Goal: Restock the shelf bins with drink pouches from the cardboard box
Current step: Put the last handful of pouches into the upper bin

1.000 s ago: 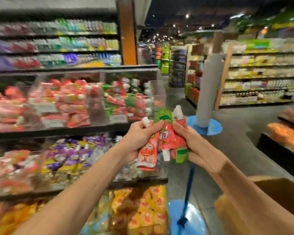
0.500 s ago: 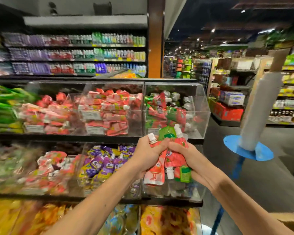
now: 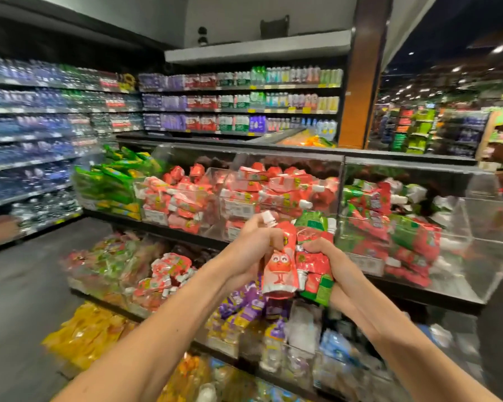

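Red cartoon-face pouch (image 3: 279,268): gripping with left hand (image 3: 253,248); clutching red/green pouches (image 3: 314,264) with right hand (image 3: 331,256), before clear shelf bins (image 3: 482,227). Can't read label writing, blurred.

Dark grey floor (image 3: 26,285); bottled-water shelving (image 3: 238,103) behind; orange pillar (image 3: 360,82); ceiling spotlights (image 3: 499,48).

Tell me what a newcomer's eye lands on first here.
The left hand and right hand grip a bunch of red drink pouches at centre. Behind them, clear bins heaped with red and green pouches fill the shelf, and rows of bottles line the back wall.
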Tool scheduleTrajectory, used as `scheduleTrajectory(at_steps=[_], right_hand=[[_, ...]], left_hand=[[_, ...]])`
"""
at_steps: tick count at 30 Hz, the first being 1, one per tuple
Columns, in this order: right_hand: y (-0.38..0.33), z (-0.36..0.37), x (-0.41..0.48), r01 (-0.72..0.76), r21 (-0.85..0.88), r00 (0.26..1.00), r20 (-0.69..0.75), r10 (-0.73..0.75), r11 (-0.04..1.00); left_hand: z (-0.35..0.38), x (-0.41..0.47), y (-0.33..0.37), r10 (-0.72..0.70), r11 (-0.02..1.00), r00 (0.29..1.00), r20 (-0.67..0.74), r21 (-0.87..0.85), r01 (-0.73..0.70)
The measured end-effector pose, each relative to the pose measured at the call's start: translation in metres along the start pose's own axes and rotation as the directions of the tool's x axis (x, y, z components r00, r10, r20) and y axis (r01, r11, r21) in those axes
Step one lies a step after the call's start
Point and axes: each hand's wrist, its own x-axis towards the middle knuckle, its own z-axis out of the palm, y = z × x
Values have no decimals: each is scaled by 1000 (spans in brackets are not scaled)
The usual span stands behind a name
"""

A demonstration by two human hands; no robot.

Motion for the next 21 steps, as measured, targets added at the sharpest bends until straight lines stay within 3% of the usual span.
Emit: scheduleTrajectory(at_steps=[4, 8, 13, 17, 19, 21], right_hand=[[13, 38, 39, -49, 25, 996, 75, 47, 998], [26, 78, 77, 37, 29, 993, 108, -40, 999], [51, 132, 125, 96, 32, 992, 73, -98, 995], [62, 172, 159, 104, 47, 992, 72, -107, 993], [60, 190, 171, 154, 9, 985, 74, -154, 988], [57, 210, 189, 207, -31, 978, -24, -208, 978]], left_hand=[[-55, 15, 6, 225, 967, 938, -263, 179, -181], [-109, 32, 0, 344, 870, 867, -360, 469, -151], [-179, 56, 22, 389, 830, 909, -151, 485, -274], [-230, 79, 54, 293, 795, 950, 104, 526, -303], [-254, 92, 73, 248, 801, 954, 168, 519, -299], [-287, 115, 94, 294, 780, 937, 187, 520, -348]])
